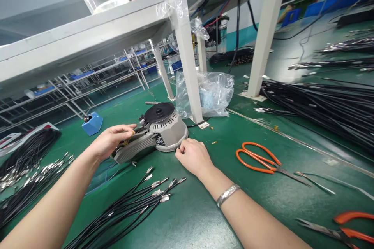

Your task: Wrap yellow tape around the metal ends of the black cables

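Note:
A grey automatic tape dispenser (172, 134) with a round black top stands on the green bench top. At its outlet end, on the left, is my left hand (112, 140), thumb and fingers pinched together; what lies between the fingertips is too small to make out. My right hand (194, 155) rests by the dispenser's lower front edge with its fingers curled in, and anything inside them is hidden. Closer to me lies a bundle of black cables (128, 206) with metal connectors and white labels.
Orange-handled scissors (260, 159) and orange-handled pliers (327, 231) lie at right. More black cables (318, 109) cover the far right, others (32, 151) the left. A clear plastic bag (214, 95) sits by a shelf post (187, 54). A blue bin (92, 123) stands behind.

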The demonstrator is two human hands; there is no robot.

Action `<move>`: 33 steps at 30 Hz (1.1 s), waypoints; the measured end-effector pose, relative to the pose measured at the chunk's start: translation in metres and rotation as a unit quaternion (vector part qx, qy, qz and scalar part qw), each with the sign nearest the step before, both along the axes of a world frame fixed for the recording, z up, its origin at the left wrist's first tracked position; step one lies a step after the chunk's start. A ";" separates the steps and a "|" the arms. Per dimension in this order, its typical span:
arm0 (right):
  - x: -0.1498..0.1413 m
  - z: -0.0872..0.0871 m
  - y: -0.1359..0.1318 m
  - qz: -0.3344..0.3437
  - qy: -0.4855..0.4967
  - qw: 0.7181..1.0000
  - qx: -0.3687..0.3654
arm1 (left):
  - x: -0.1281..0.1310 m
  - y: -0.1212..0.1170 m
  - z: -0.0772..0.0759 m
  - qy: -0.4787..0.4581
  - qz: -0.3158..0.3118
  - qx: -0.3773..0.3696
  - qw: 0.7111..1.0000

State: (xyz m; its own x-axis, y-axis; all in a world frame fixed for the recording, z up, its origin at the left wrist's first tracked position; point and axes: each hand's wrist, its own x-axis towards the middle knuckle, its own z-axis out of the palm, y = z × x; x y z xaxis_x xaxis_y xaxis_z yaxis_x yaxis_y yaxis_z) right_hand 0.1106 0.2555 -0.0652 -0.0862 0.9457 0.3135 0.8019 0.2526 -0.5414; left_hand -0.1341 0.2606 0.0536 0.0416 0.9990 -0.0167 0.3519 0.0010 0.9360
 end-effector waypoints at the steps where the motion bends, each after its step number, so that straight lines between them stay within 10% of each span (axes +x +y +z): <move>1: 0.000 0.000 0.000 -0.001 0.000 1.000 0.001 | 0.000 0.000 0.000 -0.001 -0.001 -0.001 1.000; 33: 0.004 -0.005 0.005 -0.008 0.033 0.999 0.013 | -0.001 0.000 0.000 0.005 0.001 0.003 1.000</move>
